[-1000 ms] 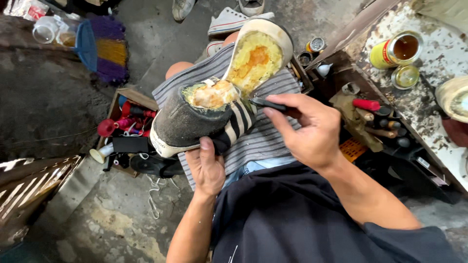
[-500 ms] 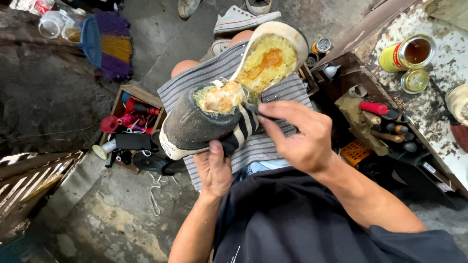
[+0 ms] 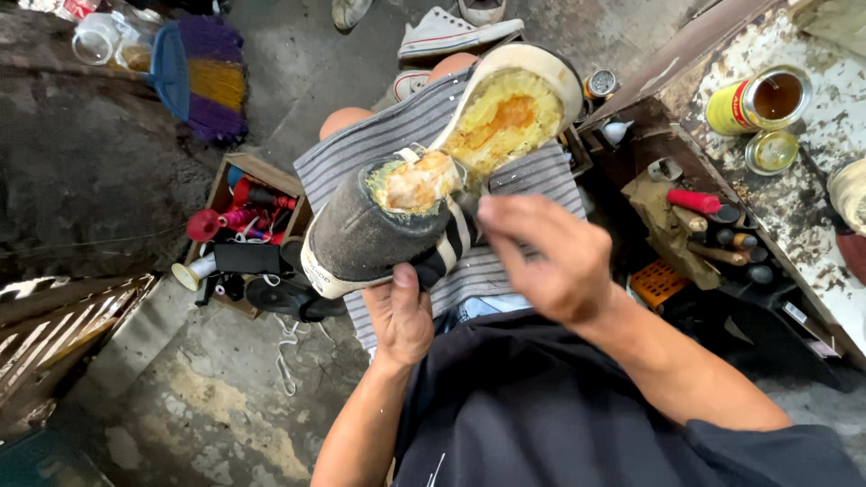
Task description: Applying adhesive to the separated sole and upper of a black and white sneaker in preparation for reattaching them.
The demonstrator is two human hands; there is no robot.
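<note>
Concrete floor at nine o'clock is carrying a purple and yellow broom head and a wooden box of coloured thread spools, the box sitting just beside the person's knee. Moving inward, the left hand is closing its grip around the heel end of a dark grey suede sneaker with white stripes, thumb pressing up against the striped side. The shoe is resting over a striped cloth on the lap, its long axis running from seven o'clock up to one o'clock, and its pale sole with yellow glue residue is peeling away toward one o'clock. The right hand is hovering at four o'clock of the opened seam, nearer to that gap than the left; it is blurred, so I cannot tell whether its fingers are pinching anything. Farther toward three o'clock, an open yellow tin of amber glue is standing on the stained worktop, well apart from the shoe.
</note>
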